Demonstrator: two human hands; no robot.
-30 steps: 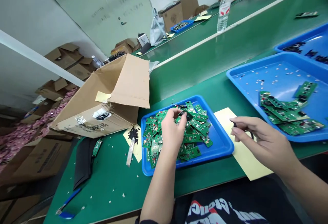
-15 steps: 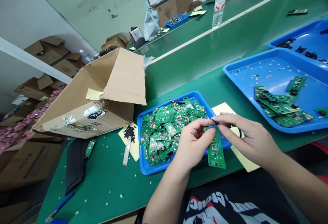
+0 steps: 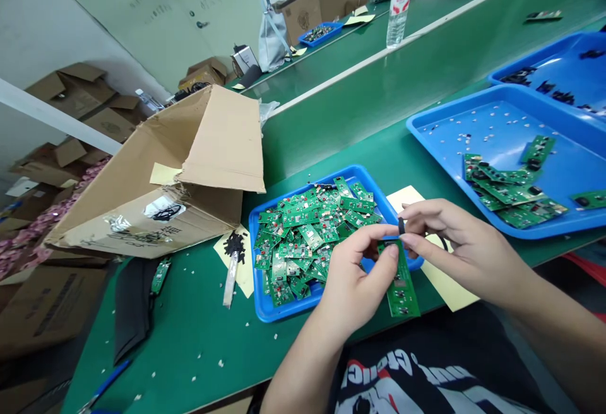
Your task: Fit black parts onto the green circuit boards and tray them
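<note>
Green workbench, near edge: left hand (image 3: 357,272) pinches a thin, stiff, light circuit board (image 3: 401,281) by its top end beside the small blue tray (image 3: 265,310), while right hand (image 3: 461,250) fingertips grip a tiny black part (image 3: 401,226).

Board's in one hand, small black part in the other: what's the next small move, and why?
Probably lower the black part onto the top end of the circuit board: the right hand pinches it just above the board, which the left hand holds upright.
</note>
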